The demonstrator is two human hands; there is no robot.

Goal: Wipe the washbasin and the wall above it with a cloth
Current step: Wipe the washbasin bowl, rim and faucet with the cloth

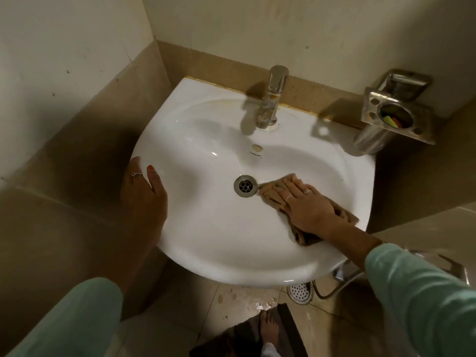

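Note:
A white washbasin (206, 140) is fixed in a tiled corner. My right hand (309, 207) presses flat on a brown cloth (273, 191) inside the bowl, just right of the metal drain (245, 186). Part of the cloth trails over the basin's right rim behind my wrist. Over the basin's left rim rests my left hand (144, 194), fingers curled along the edge. The wall (283, 27) above the basin is pale with small dark specks.
A chrome tap (271, 99) stands at the back of the basin. A steel holder (394, 119) with coloured items is mounted at the right. Below are a floor drain (300, 292), a hose, a dark mat and my foot (269, 328).

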